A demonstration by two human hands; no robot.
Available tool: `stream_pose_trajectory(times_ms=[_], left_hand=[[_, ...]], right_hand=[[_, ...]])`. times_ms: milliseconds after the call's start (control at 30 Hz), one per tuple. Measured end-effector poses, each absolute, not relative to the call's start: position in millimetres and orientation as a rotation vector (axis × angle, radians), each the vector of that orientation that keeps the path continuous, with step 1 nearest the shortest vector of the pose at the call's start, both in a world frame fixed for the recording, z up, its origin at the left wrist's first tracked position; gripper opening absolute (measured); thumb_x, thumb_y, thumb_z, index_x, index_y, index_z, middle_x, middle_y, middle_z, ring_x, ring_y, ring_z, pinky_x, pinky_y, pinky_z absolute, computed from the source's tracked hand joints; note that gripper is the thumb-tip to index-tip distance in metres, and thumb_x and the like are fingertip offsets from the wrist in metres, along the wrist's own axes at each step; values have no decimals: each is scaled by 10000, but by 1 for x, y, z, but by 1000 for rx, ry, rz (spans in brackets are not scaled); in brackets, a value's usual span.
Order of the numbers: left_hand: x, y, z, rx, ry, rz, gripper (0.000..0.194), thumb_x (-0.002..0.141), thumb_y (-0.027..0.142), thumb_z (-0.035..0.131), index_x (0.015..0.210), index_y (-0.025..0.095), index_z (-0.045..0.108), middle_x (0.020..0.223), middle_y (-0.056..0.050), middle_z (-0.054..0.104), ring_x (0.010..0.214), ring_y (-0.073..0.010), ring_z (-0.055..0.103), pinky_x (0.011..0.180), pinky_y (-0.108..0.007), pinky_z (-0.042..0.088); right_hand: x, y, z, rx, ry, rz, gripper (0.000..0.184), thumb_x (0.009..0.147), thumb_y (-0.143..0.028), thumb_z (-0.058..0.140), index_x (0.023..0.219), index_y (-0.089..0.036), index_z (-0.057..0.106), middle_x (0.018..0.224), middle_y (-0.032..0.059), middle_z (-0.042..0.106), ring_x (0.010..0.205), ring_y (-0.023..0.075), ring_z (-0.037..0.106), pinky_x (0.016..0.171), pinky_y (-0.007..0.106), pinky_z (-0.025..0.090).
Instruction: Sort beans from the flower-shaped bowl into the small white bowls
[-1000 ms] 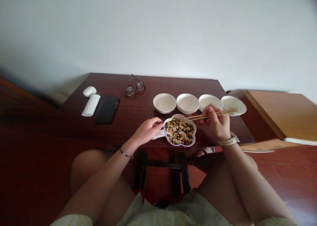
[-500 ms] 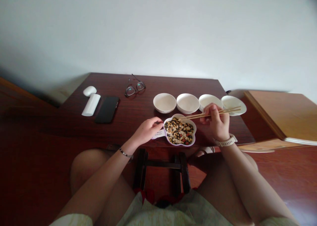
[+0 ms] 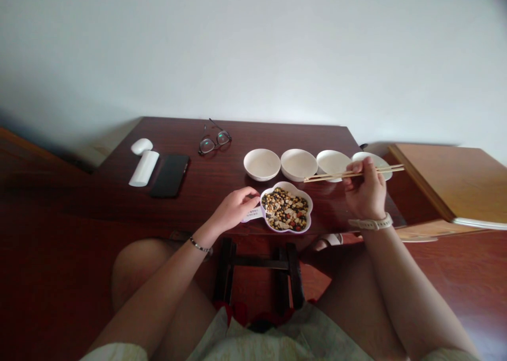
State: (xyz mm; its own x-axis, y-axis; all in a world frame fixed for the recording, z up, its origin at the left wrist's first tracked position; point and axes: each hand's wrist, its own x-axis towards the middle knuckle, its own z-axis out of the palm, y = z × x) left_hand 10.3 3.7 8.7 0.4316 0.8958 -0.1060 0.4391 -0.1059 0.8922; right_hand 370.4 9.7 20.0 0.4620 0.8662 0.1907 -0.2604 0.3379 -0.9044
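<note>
A pair of wooden chopsticks [image 3: 328,177] lies across the fingers of my right hand [image 3: 367,192], which is closed around them. Their thin tips point left, just in front of the second white bowl [image 3: 299,164]; whether they pinch anything is too small to tell. My left hand [image 3: 234,209] is closed at the short handle of a white and lilac flower-shaped bowl [image 3: 310,209], fingertips against its rim. A mix of beans, yellow grains and pale flat seeds [image 3: 285,210] fills that bowl. Behind it stands a row of white bowls, the leftmost one [image 3: 261,164] included. My right hand partly covers the rightmost bowl [image 3: 362,155].
Eyeglasses [image 3: 215,142] rest on the dark wooden table [image 3: 237,133]. To the left lie a black phone [image 3: 170,176], a white cylindrical case [image 3: 144,168] and a white rounded object [image 3: 141,146]. A lighter wooden cabinet [image 3: 447,176] stands at the right, and a wall rises behind the table.
My right hand has moved right with the chopsticks. Their tips have left the flower-shaped bowl and are now up near the white bowls. My left hand stays at the handle.
</note>
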Motion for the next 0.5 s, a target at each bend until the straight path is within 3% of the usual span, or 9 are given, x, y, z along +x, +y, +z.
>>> stream_pose_trajectory(times_ms=[167, 300, 500], left_hand=[[11, 4, 7, 1710, 1165, 601, 333, 1033, 490, 629, 1105, 192, 758, 914, -60, 802, 793, -216, 721, 658, -278, 491], [10, 5, 7, 1711, 1160, 597, 338, 1036, 492, 625, 1111, 190, 757, 906, -60, 800, 791, -215, 721, 649, -273, 488], [9, 5, 8, 1708, 1166, 579, 360, 1028, 517, 626, 1118, 195, 759, 863, -57, 790, 784, -226, 725, 640, -276, 500]], right_hand=[[411, 17, 17, -928, -585, 602, 367, 949, -432, 804, 740, -210, 600, 742, -13, 560, 617, 96, 563, 439, 199, 431], [449, 16, 16, -935, -438, 422, 353, 1061, -260, 621, 716, -220, 557, 724, -20, 551, 578, 76, 546, 484, 221, 437], [493, 10, 16, -965, -208, 222, 352, 1134, -271, 497, 782, -256, 485, 792, -24, 596, 538, 63, 539, 516, 245, 475]])
